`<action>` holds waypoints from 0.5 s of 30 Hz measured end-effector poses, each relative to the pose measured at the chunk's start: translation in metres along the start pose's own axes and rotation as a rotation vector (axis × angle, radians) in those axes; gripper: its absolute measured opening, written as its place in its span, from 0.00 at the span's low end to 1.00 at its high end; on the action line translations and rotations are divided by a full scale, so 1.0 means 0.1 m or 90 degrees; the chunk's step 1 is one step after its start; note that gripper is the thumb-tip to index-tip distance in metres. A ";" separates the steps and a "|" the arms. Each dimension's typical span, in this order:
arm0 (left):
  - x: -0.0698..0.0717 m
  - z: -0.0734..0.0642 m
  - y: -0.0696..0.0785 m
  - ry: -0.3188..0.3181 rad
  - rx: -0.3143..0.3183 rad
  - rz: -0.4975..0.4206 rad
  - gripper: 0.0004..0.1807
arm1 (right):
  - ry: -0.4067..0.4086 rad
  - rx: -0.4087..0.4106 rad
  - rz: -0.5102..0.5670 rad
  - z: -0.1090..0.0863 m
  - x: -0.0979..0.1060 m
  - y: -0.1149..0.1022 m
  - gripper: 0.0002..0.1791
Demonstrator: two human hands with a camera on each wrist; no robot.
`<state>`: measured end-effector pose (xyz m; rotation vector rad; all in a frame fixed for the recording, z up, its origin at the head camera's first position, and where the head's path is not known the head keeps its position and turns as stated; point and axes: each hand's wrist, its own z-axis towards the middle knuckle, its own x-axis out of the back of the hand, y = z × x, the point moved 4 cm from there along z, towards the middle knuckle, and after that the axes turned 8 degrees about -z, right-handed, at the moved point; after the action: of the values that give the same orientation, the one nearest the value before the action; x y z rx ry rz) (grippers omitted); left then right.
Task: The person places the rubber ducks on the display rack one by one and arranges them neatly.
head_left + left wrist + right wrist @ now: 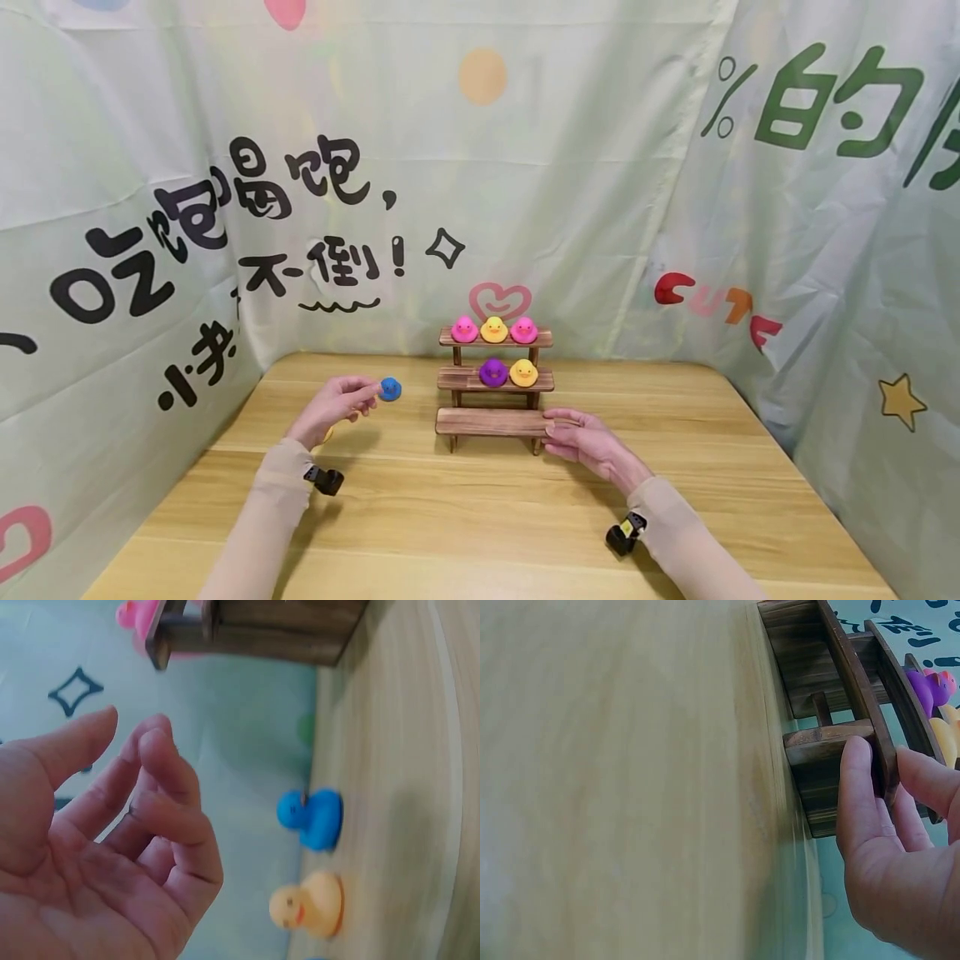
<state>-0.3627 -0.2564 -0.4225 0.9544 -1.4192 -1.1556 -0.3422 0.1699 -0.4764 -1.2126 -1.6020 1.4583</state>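
Observation:
My left hand (341, 404) hovers over the left of the table, loosely bent, with a gap between thumb and fingertips and nothing in it, as the left wrist view shows. Beside its fingertips in the head view is a blue rubber duck (390, 389). On the tabletop, a blue duck (319, 817) and a yellow duck (311, 906) sit beyond the left hand. At the three-step wooden display shelf (491, 422), my right hand (592, 442) pinches the right end of the lowest board, thumb on top and fingers below.
On the top step stand two pink ducks (464, 330) with a yellow duck (494, 330) between them. The middle step carries a purple duck (493, 372) and a yellow duck (524, 372). Printed curtains (570, 208) enclose the wooden table (450, 525) behind and at both sides.

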 end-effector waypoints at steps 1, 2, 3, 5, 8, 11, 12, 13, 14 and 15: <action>0.03 -0.01 -0.02 0.001 0.003 -0.001 0.17 | 0.000 0.001 0.000 0.00 0.00 0.00 0.23; 0.07 -0.02 -0.04 0.003 0.007 -0.004 0.16 | 0.001 0.001 0.000 0.00 0.00 -0.01 0.23; 0.10 -0.02 -0.05 0.000 0.010 -0.005 0.16 | 0.001 0.001 0.000 0.00 0.00 -0.01 0.23; 0.17 -0.04 -0.09 0.001 0.020 -0.003 0.15 | 0.001 0.001 -0.001 0.00 -0.01 -0.01 0.24; 0.27 -0.08 -0.13 0.000 0.031 0.015 0.15 | 0.000 -0.001 -0.001 -0.01 -0.01 -0.02 0.25; 0.37 -0.12 -0.16 0.003 0.038 0.035 0.17 | -0.001 -0.002 -0.002 -0.02 -0.01 -0.02 0.26; 0.39 -0.13 -0.17 0.001 0.038 0.041 0.19 | 0.000 -0.003 -0.001 -0.02 -0.02 -0.02 0.25; 0.41 -0.14 -0.18 -0.002 0.038 0.046 0.20 | 0.000 -0.003 -0.002 -0.02 -0.01 -0.02 0.25; 0.44 -0.15 -0.19 0.002 0.042 0.046 0.22 | 0.001 -0.003 -0.001 -0.02 -0.01 -0.02 0.25; 0.46 -0.15 -0.20 0.005 0.045 0.046 0.23 | 0.002 -0.003 -0.001 -0.02 -0.01 -0.02 0.25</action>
<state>-0.3555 -0.3076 -0.4314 0.9488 -1.4844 -1.0525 -0.3402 0.1699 -0.4741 -1.2153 -1.6057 1.4515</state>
